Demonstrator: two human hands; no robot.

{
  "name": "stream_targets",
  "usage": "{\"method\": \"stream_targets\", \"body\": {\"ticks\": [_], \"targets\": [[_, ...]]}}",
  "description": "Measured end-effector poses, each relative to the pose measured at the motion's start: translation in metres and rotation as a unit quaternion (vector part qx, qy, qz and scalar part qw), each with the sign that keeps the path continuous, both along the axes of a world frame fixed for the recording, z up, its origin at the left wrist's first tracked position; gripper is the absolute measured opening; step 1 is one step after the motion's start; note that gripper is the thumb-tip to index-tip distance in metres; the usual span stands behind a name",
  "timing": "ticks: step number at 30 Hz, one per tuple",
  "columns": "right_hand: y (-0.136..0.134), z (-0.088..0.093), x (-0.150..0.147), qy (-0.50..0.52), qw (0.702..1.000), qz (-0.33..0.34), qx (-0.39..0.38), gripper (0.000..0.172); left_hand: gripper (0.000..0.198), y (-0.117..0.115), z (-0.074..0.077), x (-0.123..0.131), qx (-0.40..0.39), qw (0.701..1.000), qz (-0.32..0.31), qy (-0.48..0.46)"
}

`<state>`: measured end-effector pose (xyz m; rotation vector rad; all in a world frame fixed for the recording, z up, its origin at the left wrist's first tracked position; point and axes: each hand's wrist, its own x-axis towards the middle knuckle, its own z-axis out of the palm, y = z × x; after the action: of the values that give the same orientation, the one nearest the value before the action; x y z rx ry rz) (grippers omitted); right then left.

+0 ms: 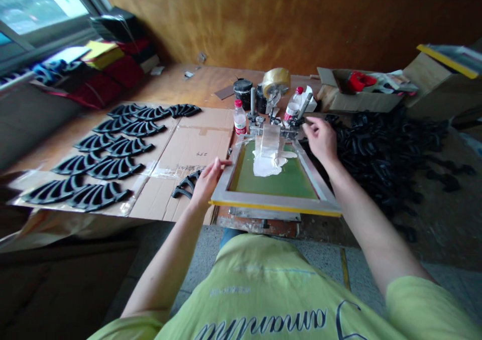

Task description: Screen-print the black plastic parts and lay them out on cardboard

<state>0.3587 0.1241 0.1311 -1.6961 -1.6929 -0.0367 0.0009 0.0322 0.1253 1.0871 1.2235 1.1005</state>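
**Both hands on the printing screen**

Wood panelling backs a long wooden bench [176,86] that carries flattened cardboard [188,149] and a small screen-printing station.

Fingers of the left hand [206,179] lie extended and loose along the left rail of the screen frame [274,202], tips touching the rail, nothing gripped. The right hand [320,139] curls over the frame's far right corner; whether it actually grasps the frame or the hinge clamp [278,124] there cannot be told.

Inside the frame, green mesh holds a pool of white ink [267,165] with a clear squeegee [270,141] standing in it near the far edge. Just beside the left hand, on the cardboard, lies one black curved plastic part [185,185].

Farther left, rows of the same printed parts [101,154] are spread across the cardboard. Right of the frame sits a loose heap of black parts [384,149]. Behind the frame stand a plastic bottle [239,117], dark ink pots [243,91] and a tape roll [276,81]; an open carton [357,96] sits further right.
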Motion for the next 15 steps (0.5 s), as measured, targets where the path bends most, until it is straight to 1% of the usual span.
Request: {"method": "stream_targets", "body": {"ticks": [1, 2, 3, 4, 6, 7, 8, 9, 10, 11, 12, 13, 14, 15], "targets": [[-0.001, -0.009, 0.017, 0.028, 0.999, -0.030, 0.005, 0.043, 0.058, 0.010, 0.012, 0.004, 0.033, 0.999, 0.011, -0.014], [-0.006, -0.021, 0.028, 0.050, 0.997, -0.051, -0.008, 0.042, 0.059, 0.022, 0.023, 0.009, 0.061, 0.998, 0.017, -0.028], [-0.013, -0.035, 0.033, 0.063, 0.996, -0.056, -0.039, 0.042, 0.060, 0.034, 0.033, 0.014, 0.083, 0.996, 0.015, -0.040], [-0.022, -0.050, 0.032, 0.066, 0.994, -0.045, -0.081, 0.043, 0.062, 0.047, 0.043, 0.018, 0.095, 0.994, 0.006, -0.051], [-0.046, -0.078, 0.012, 0.034, 0.986, 0.011, -0.164, 0.042, 0.065, 0.071, 0.058, 0.027, 0.098, 0.993, -0.022, -0.066], [-0.058, -0.089, -0.004, 0.002, 0.980, 0.045, -0.192, 0.041, 0.067, 0.080, 0.062, 0.030, 0.093, 0.993, -0.030, -0.072], [-0.069, -0.097, -0.021, -0.037, 0.974, 0.075, -0.211, 0.039, 0.067, 0.086, 0.064, 0.034, 0.089, 0.992, -0.024, -0.081], [-0.077, -0.102, -0.037, -0.075, 0.966, 0.098, -0.227, 0.035, 0.067, 0.088, 0.062, 0.037, 0.087, 0.992, -0.008, -0.091], [-0.083, -0.104, -0.052, -0.110, 0.957, 0.112, -0.243, 0.031, 0.066, 0.084, 0.056, 0.040, 0.083, 0.991, 0.016, -0.101], [-0.087, -0.103, -0.064, -0.137, 0.948, 0.115, -0.263, 0.028, 0.065, 0.076, 0.046, 0.044, 0.073, 0.991, 0.039, -0.108], [-0.090, -0.100, -0.074, -0.152, 0.940, 0.109, -0.285, 0.025, 0.065, 0.064, 0.034, 0.048, 0.048, 0.992, 0.044, -0.110], [-0.091, -0.096, -0.082, -0.156, 0.935, 0.096, -0.305, 0.024, 0.064, 0.047, 0.019, 0.052, 0.012, 0.994, 0.033, -0.107], [-0.094, -0.091, -0.090, -0.150, 0.933, 0.081, -0.317, 0.025, 0.064, 0.027, 0.003, 0.058, -0.048, 0.994, -0.005, -0.097], [-0.097, -0.086, -0.099, -0.140, 0.936, 0.066, -0.318, 0.027, 0.065, 0.007, -0.012, 0.064, -0.137, 0.983, -0.087, -0.082]]}}
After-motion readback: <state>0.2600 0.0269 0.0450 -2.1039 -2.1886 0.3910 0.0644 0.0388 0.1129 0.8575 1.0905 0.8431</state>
